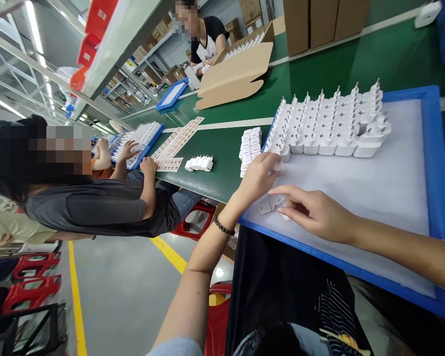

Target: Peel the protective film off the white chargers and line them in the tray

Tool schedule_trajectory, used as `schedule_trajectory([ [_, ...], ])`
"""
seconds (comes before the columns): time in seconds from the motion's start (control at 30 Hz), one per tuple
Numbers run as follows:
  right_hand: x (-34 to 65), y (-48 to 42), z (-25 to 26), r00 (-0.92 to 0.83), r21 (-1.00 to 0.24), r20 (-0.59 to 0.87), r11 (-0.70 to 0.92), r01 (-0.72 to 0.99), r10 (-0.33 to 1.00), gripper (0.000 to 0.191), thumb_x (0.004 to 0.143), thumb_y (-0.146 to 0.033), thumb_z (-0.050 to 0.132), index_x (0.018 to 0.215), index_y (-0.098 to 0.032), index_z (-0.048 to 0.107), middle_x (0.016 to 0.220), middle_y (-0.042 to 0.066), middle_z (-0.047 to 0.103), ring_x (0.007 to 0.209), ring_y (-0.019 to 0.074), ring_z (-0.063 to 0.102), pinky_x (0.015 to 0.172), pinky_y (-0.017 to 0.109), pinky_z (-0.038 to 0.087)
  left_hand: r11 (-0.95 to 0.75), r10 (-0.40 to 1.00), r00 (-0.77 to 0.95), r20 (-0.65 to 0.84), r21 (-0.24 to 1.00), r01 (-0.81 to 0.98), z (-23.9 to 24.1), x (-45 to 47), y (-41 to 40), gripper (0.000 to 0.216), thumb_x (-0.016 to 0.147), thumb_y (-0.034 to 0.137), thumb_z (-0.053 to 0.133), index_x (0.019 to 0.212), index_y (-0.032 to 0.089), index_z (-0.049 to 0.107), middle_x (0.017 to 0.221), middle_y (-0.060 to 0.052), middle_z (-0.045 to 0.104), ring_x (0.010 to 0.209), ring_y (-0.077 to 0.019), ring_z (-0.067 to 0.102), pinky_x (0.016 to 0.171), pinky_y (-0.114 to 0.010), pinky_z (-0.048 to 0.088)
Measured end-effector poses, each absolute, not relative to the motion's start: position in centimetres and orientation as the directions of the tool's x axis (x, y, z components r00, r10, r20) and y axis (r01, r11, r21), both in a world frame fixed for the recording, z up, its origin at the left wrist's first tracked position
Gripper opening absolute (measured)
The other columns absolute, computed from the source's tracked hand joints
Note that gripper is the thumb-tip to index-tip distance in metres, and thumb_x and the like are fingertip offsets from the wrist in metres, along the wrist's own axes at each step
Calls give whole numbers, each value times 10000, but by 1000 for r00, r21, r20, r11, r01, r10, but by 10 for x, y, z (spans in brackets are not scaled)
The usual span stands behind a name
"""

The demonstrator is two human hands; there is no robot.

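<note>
A blue tray (pixel 433 148) lined with white foam holds rows of white charger plugs (pixel 330 128), prongs up. My left hand (pixel 257 178), with a beaded bracelet at the wrist, is closed on one white plug (pixel 279 166) at the near end of the rows. My right hand (pixel 315 211) rests on the foam beside it, index finger stretched out and the other fingers curled on a small white piece (pixel 284 216). Two more small white pieces (pixel 270 204) lie loose on the foam between my hands.
A green conveyor belt (pixel 222 168) carries a stack of white plugs (pixel 250 143), a short row of plugs (pixel 199 163) and label sheets (pixel 178 143). A co-worker in a grey shirt (pixel 96 207) handles another tray. A further person sits behind an open carton (pixel 237 74). Red stools (pixel 37 277) stand on the floor.
</note>
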State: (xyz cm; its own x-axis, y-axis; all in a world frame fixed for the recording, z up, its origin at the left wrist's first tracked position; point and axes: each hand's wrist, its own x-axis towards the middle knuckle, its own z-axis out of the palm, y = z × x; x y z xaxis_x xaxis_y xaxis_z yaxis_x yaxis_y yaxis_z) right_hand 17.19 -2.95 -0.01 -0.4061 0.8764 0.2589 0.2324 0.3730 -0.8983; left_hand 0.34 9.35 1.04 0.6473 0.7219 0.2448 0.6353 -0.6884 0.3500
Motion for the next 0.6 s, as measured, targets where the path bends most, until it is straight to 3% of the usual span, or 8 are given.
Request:
schedule_trajectory([
  [0.17,172,-28,1,-434,-879,222,372,298,873,315,1015,-253,515,1304,-201,629,678,-41,598,594,150,558,622,276,431,-781,619,767,168,25,624,4,10,107,312,935,42,561,1186,174,691,1261,-141,679,1127,-274,594,970,-414,485],
  [0.27,172,-28,-1,-438,-862,218,383,331,872,326,1001,-236,520,1300,-207,647,686,-31,623,598,156,570,626,275,425,-778,605,774,188,-71,625,4,6,111,415,948,51,543,1314,222,639,1417,-166,573,1207,-304,564,984,-441,462],
  [0.47,172,-24,-2,-440,-873,190,356,334,878,334,988,-226,514,1278,-195,676,639,-42,576,559,150,533,610,271,399,-654,719,596,356,59,754,-2,-21,108,610,887,228,716,1445,211,470,1429,-185,523,1263,-343,542,1030,-460,426],
  [0.6,172,-22,0,-442,-881,174,340,328,880,305,982,-239,530,1238,-194,689,651,-37,568,575,149,537,612,269,392,-557,813,499,299,150,817,-10,-28,110,503,908,276,701,1359,190,496,1294,-146,623,1181,-311,578,972,-421,437],
])
